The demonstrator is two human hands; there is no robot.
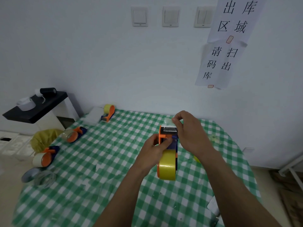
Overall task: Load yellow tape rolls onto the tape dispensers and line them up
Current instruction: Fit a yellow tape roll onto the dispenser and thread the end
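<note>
left hand (154, 149) — gripping dispenser (168, 145) | right hand (188, 130) — pinching tape end (168, 121)

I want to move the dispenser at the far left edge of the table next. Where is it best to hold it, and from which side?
Probably grip the far dispenser by its orange-and-blue body just below the yellow roll, coming from the near side with the fingers across its flat faces. It stands with the roll uppermost, and its lower front end seems to carry the cutter, so avoid that end.
</note>
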